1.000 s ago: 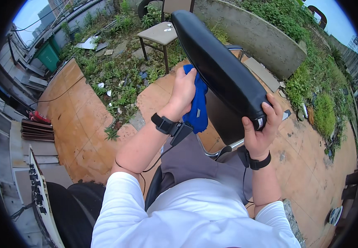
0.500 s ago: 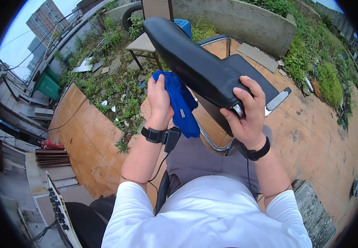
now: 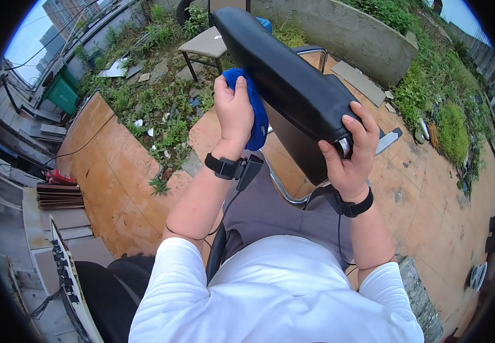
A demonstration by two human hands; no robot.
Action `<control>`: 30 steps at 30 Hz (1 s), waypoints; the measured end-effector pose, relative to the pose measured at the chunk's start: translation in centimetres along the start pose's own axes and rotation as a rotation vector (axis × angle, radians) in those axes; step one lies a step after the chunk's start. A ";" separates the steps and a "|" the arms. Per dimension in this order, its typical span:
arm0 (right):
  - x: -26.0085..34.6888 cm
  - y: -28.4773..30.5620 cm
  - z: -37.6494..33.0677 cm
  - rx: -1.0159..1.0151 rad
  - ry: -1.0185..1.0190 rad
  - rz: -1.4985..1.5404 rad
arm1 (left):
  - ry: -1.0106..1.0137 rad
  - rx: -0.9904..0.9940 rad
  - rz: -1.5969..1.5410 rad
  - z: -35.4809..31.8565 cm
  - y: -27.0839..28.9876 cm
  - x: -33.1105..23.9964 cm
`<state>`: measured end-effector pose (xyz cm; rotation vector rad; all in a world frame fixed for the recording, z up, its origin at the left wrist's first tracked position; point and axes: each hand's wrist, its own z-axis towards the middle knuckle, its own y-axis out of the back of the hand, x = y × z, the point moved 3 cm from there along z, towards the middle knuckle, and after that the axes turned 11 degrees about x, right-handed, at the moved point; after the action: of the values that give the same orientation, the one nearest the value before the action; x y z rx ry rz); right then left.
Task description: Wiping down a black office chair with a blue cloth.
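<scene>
A long black padded piece (image 3: 281, 68) with a smooth, leather-like cover slants in front of me, its rounded end up at the left and a shiny metal part (image 3: 346, 147) at its lower right end. My right hand (image 3: 355, 154) grips that lower end, thumb and fingers on either side of the metal. A bunched blue cloth (image 3: 257, 117) is pinched in my left hand (image 3: 235, 114), against or very close to the left side of the padding. Below the padding are a dark flat panel (image 3: 293, 137) and a bent chrome tube (image 3: 284, 191).
A beige-seated chair (image 3: 204, 44) stands beyond the padded piece, by a low concrete wall (image 3: 367, 31). Weeds and rubble lie to the left, with a green bin (image 3: 61, 91) farther off. A weathered block (image 3: 422, 297) sits near my right elbow, on the tiled floor.
My left hand has moved the blue cloth up and slightly right, and the cloth is more bunched. The right hand keeps its grip; the padded piece sits slightly higher and farther right in view.
</scene>
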<state>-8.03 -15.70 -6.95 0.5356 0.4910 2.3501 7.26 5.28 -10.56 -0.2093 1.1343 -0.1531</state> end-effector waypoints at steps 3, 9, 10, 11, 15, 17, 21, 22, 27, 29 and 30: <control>0.1 -0.2 -0.1 -0.025 -0.017 0.004 | -0.112 0.080 0.010 -3.3 -1.0 0.0; 0.8 -0.3 -0.3 -0.007 -0.087 -0.046 | -0.112 0.216 0.188 -9.9 -1.7 -1.2; 0.6 -0.3 -0.3 0.005 -0.085 -0.055 | -0.117 0.169 0.208 -9.3 -1.5 -1.0; 0.7 -0.4 -0.5 0.025 -0.072 -0.062 | -0.121 0.126 0.227 -8.5 -1.3 -0.7; 0.9 -0.8 -0.5 0.045 -0.037 -0.100 | -0.084 0.010 0.175 -3.7 -0.2 3.5; 0.4 -0.8 -0.6 0.014 -0.051 -0.016 | -0.127 -0.040 0.125 -2.6 -0.3 4.0; 0.2 -1.1 -0.8 -0.020 -0.040 -0.058 | -0.141 -0.098 0.185 -3.4 -0.6 3.5; 0.1 -1.0 -0.9 -0.027 -0.052 -0.039 | -0.138 -0.097 0.179 -3.7 -0.7 3.1; 0.1 -0.8 -0.7 -0.005 -0.039 -0.070 | -0.118 0.049 0.187 -7.3 -1.2 -0.2; 0.2 -0.8 -0.6 -0.002 -0.025 -0.098 | -0.111 0.086 0.200 -9.3 -1.4 -0.6; 0.1 -1.0 -0.6 -0.021 -0.018 -0.075 | -0.150 0.169 0.240 -10.4 -1.5 -0.9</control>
<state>-7.90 -15.03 -7.91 0.5189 0.4701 2.2749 -2.57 3.16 -13.65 0.0659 0.9826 -0.0189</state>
